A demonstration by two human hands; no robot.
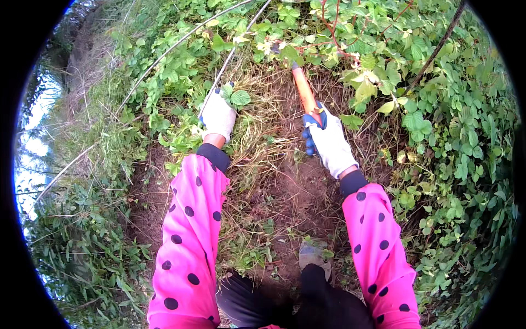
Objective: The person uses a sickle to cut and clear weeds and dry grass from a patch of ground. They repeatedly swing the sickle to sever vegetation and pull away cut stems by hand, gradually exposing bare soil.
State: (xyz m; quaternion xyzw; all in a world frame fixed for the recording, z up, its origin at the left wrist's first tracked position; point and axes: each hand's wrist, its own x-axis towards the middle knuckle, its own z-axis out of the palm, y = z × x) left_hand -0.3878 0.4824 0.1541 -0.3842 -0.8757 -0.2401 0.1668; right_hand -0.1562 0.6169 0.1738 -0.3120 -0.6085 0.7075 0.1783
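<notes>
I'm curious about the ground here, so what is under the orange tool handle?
Brown soil and dry stems show around the orange tool handle. The ground directly beneath is covered by the handle and the right hand; leaves hide what lies past its far end.

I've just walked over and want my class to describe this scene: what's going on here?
Someone in pink, dotted sleeves has both gloved hands among low green plants. The right grip is closed around an orange handle, whose far end points into the leaves. The left grip is at a thin pale stem and a green sprig; whether it holds either firmly is unclear. Between them lie dry grass and brown soil.
</notes>
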